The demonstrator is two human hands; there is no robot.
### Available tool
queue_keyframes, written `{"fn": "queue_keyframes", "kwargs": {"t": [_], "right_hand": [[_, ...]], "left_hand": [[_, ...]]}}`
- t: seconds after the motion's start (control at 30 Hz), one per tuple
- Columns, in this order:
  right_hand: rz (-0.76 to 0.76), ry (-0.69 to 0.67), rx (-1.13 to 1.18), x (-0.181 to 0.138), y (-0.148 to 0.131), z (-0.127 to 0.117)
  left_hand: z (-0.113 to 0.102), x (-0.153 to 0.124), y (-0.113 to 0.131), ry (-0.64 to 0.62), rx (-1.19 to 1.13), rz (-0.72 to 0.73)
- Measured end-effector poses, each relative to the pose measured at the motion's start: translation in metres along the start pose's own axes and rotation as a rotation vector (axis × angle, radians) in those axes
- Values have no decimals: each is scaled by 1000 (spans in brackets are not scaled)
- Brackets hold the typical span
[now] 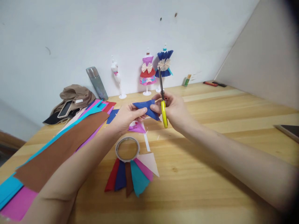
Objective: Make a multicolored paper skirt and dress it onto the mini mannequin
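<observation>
My left hand (126,116) pinches the left end of a small piece of dark blue paper (152,114) between thumb and fingers. The other end is gripped by the thumb and fingertips of my right hand (175,110). That same hand also holds yellow-handled scissors (164,115), their blades pointing up and away. Below the hands lies a roll of tape (117,148) with red, blue, brown, turquoise, pink and cream paper strips (140,175) fanned out from its near edge. Pink paper (139,128) and another blue piece (112,116) lie partly behind my left hand.
Long coloured paper sheets (63,146) are stacked at left under my forearm. Behind them are a brown cloth (77,93), a phone (64,109) and a flask (97,83). Along the wall stand a bare mannequin (116,73) and two dressed ones (147,73). A tablet-like object (288,131) lies at right.
</observation>
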State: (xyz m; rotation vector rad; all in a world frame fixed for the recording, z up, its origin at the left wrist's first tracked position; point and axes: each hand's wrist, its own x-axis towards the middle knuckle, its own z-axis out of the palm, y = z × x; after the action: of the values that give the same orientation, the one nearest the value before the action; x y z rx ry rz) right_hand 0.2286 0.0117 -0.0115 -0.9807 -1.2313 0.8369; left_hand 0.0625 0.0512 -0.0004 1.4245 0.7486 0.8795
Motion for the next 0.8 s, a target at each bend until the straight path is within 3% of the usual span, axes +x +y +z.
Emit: {"fn": "queue_keyframes", "kwargs": {"t": [0.3, 0.5, 0.8], "right_hand": [[-56, -35, -34, 3, 6, 0], [-18, -36, 45, 4, 7, -1], [20, -113, 132, 4, 4, 0]], "left_hand": [[0, -1, 0, 58, 7, 27], [-1, 0, -3, 36, -25, 36], [-1, 2, 0, 123, -47, 59]]}}
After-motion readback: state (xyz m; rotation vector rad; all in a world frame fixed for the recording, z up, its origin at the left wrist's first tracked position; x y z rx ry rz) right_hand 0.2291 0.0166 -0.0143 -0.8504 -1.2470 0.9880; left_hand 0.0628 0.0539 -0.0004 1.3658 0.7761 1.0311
